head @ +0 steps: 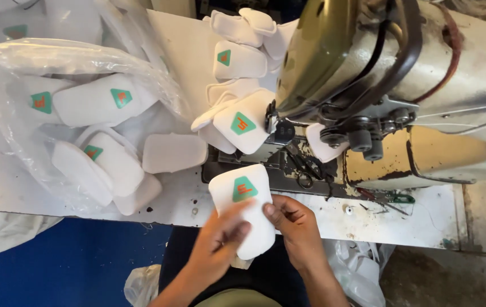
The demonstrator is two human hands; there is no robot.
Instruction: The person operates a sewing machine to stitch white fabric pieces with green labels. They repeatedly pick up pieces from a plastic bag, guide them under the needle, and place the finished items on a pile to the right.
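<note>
I see a white padded fabric piece with rounded corners and a green patch bearing an orange mark (244, 207), held upright between both hands at the near edge of the white worktable (186, 45). My left hand (220, 241) lies over its lower left side, fingers together and curled against the face, thumb behind as far as I can tell. My right hand (294, 224) pinches its right edge, thumb on the front and the fingers tucked behind. The patch sits near the top of the piece, above both hands, and the padding looks smooth and unwrinkled. Just beyond the fingers, the grey metal bed of the worn cream sewing machine (425, 85) begins, with a pair of small dark scissors (305, 167) lying on it up and to the right of my right hand. Beyond the held piece, a heap of similar white padded pieces (237, 122) crowds the needle area, one touching the machine head. Up and to the left of my left hand, a plain white pad (173, 152) lies flat, and further left a crumpled clear plastic bag (55, 62) holds more patched pads. Below the hands the blue floor (72, 261) shows.
</note>
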